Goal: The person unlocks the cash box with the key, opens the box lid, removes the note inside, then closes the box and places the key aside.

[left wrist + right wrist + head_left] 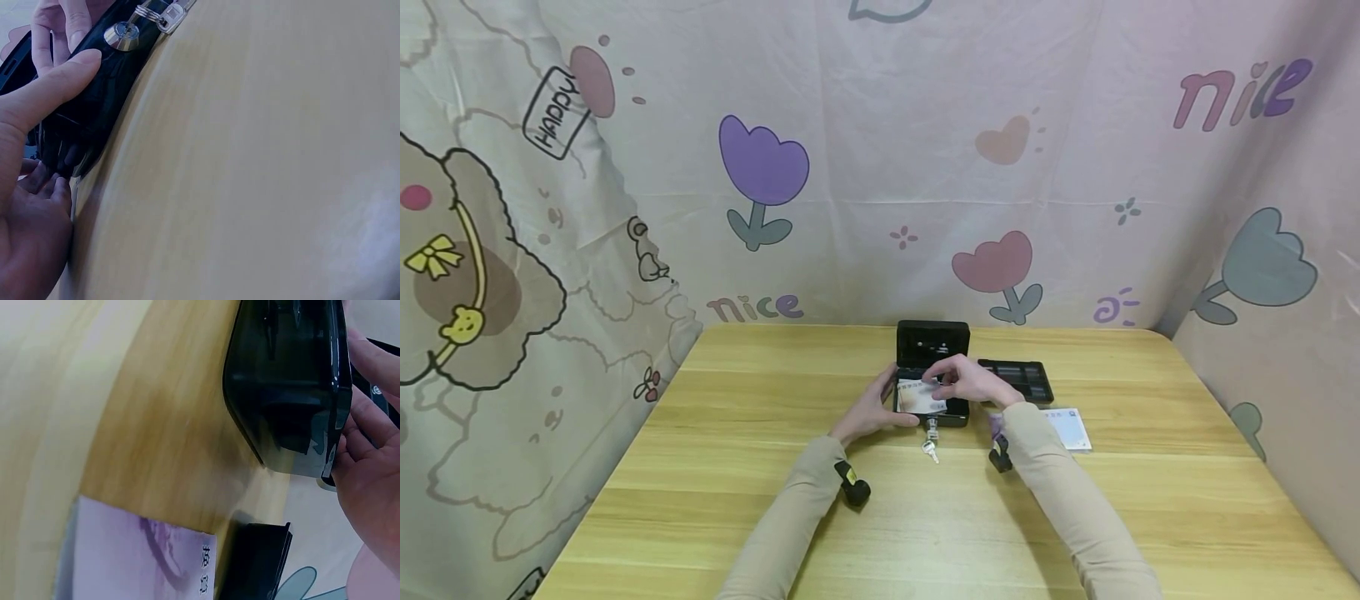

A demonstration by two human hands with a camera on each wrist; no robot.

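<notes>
Printed cloth, pale & creased, hangs behind and both sides of 1 wood-grain table; "nice" shows twice on it, plus 3 whole tulips (purple, pink, blue-grey).

2 hands at work, w/ 1 box b/w them: black, glossy, rounded corners, 1 hinged lid standing up beyond the fingers. L hand is clamped on the box's L front corner, thumb over front edge, fingers at the side. R hand reaches over from the R, fingers bent, tips at the far R part of 1 flat card, pale w/ brownish print. Can't tell if that grip is pinched together or just touching. Card lies at the box's opening, b/w L thumb & R fingertips.

Just R of L thumb tip: 1 round metal lock on the box front, coiled wire ring & at least 1 silver key hanging from it onto the table.

Beyond R wrist: 1 black tray, shallow, divided; R hand hides part, so no compartment count. Under/beside R sleeve: flat paper, white-blue one end, purple other; sleeve blocks the middle, so can't tell if 1 pc or 2.

2 small black wrist cams, 1 per arm.
</notes>
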